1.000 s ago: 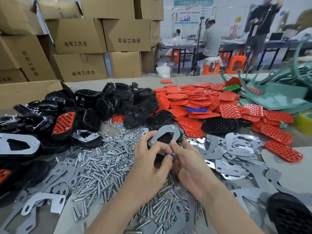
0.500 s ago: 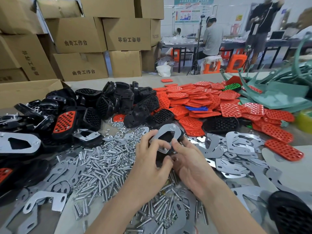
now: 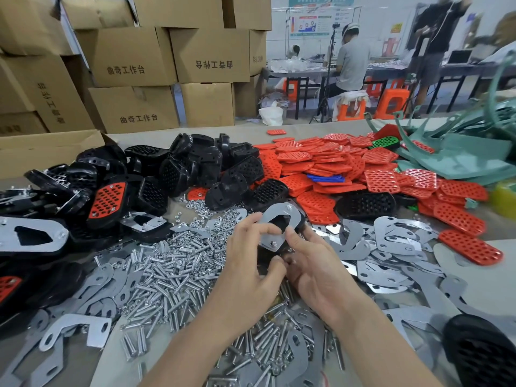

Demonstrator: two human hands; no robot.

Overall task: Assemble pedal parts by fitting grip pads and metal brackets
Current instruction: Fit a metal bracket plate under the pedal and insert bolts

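I hold a black pedal body with a silver metal bracket [image 3: 275,216] laid on top of it, above the pile of bolts [image 3: 173,277]. My left hand [image 3: 248,263] grips the pedal's near left side, thumb and fingers curled round bracket and body. My right hand [image 3: 310,266] grips the near right end, its thumb pressing by a nut on the bracket's lower corner. The black body is mostly hidden under the bracket and my fingers. Red grip pads [image 3: 329,160] are heaped behind, loose silver brackets [image 3: 391,241] lie to the right, black pedal bodies [image 3: 195,166] to the left.
Finished pedals with red pads [image 3: 107,199] lie at the left. A green plastic parts pile [image 3: 460,152] sits at far right, a black pedal [image 3: 485,356] near the lower right. Cardboard boxes [image 3: 167,57] stack behind the table. People work at tables in the background.
The pedal with its bracket has tilted slightly and my right thumb has shifted along the bracket's near corner. Both hands stay in nearly the same place.
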